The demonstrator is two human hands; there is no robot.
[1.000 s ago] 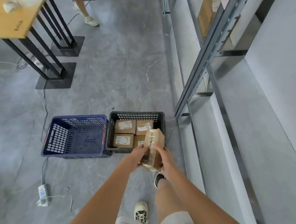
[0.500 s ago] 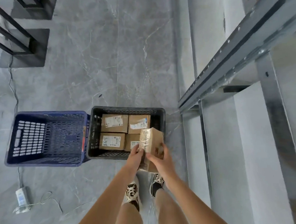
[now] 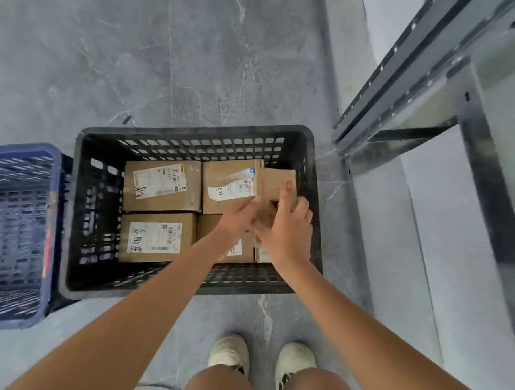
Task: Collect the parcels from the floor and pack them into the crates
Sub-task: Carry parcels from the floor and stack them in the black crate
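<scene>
Black crate [image 3: 81,210] holding four labelled parcels, both hands' fingers [image 3: 286,193] gripping a fifth parcel [image 3: 276,182] inside it, blue crate [image 3: 16,225] beside

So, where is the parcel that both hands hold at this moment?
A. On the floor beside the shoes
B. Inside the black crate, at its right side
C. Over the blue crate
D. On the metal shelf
B: the left hand and right hand hold the cardboard parcel within the black crate, against its right wall, beside the labelled parcels already packed.
</scene>
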